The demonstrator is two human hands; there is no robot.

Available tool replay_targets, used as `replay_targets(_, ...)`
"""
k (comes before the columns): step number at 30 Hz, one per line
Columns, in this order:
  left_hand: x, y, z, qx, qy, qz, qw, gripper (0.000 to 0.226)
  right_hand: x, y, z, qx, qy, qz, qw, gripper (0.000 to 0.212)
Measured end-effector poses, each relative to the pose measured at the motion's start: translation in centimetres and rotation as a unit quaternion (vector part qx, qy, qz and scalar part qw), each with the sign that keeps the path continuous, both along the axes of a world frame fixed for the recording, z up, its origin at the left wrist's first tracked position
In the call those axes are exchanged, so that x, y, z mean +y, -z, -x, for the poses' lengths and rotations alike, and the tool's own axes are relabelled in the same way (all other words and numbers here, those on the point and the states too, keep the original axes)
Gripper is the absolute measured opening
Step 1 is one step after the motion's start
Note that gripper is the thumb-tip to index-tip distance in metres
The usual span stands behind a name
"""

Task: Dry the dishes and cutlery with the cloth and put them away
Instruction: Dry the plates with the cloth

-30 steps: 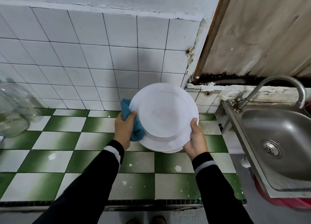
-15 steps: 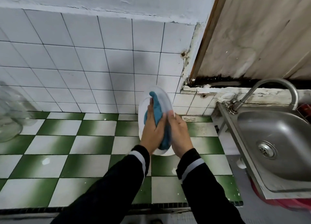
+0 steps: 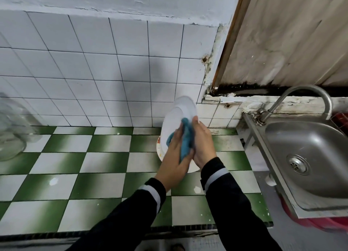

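A white plate (image 3: 178, 115) is held almost on edge above the green-and-white tiled counter (image 3: 79, 167). My right hand (image 3: 204, 143) grips its right rim from behind, fingers up. My left hand (image 3: 174, 160) holds a blue cloth (image 3: 185, 137) pressed against the plate's face. A second white plate (image 3: 160, 149) shows behind and below the first, with its lower rim near the counter; I cannot tell whether it rests there or is held.
A steel sink (image 3: 308, 156) with a curved tap (image 3: 293, 101) stands to the right, a red tub (image 3: 320, 222) under it. A clear glass jar (image 3: 13, 132) sits at the far left of the counter. White tiled wall behind.
The plate has turned from facing me to nearly edge-on. My left hand with the cloth has come round onto the plate's face and slid along it.
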State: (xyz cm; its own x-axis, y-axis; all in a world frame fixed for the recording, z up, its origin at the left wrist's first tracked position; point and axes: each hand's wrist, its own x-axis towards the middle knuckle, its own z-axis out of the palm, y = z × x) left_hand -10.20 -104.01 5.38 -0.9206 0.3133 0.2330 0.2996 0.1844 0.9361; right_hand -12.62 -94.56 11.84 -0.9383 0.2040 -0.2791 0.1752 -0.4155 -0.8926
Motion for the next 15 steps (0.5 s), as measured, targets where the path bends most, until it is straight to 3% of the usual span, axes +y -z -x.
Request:
replay_targets(3, -1.7, 1.3, -0.7, 0.189, 0.014, 0.133, 0.973, 0.064, 0.7, -0.8, 0.8, -0.015, 0.037, 0.092, 0.995, 0.04)
replay_targets(6, -4.1, 3.8, 0.1, 0.242, -0.012, 0.196, 0.95, 0.07, 1.5, -1.1, 1.3, -0.027, 0.056, 0.149, 0.987, 0.049)
replay_targets(9, -5.4, 3.8, 1.1, 0.26, -0.081, 0.19, 0.943, 0.07, 1.8, -1.7, 1.4, -0.035, 0.089, 0.208, 0.973, 0.047)
replay_targets(13, -6.4, 1.2, 2.8, 0.337, -0.158, 0.156, 0.915, 0.043, 1.9, -2.5, 1.3, -0.055, 0.121, 0.244, 0.961, 0.023)
replay_targets(15, -7.2, -0.3, 3.9, 0.346, -0.181, 0.151, 0.908, 0.041, 2.0, -2.5, 1.1, -0.043, 0.089, 0.203, 0.974, 0.02)
